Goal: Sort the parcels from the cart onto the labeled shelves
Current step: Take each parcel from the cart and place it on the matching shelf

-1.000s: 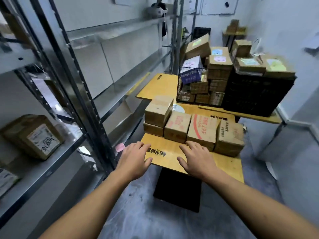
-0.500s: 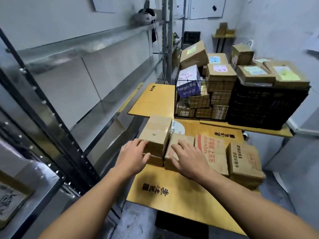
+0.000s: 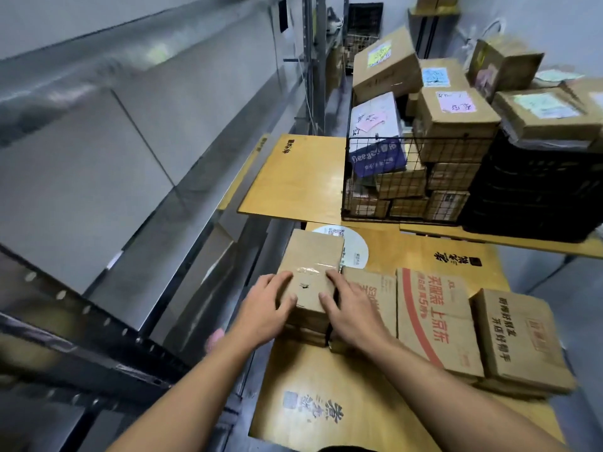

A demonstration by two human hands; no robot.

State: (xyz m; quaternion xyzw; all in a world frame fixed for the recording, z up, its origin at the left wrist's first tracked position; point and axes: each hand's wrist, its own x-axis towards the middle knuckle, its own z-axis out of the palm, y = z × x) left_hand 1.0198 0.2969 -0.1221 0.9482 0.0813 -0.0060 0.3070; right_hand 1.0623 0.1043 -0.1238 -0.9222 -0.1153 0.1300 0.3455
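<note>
I see the left hand [image 3: 265,309] and right hand [image 3: 355,310] reaching forward. The 2 clasp the top parcel [image 3: 311,259] from either side, thumbs on it, at the left of the wooden board [image 3: 326,383] (lower box [image 3: 306,325] mostly hidden).

Brown parcel [image 3: 311,269], yellow cart [image 3: 326,380].

L hand [image 3: 266,309] & R hand [image 3: 354,308] have gone fwd from over the near table [image 3: 326,386] edge to the top parcel [image 3: 311,265]. At 0.5 s ago they'd just reached it. Now each grips one side, thumbs on top.
</note>
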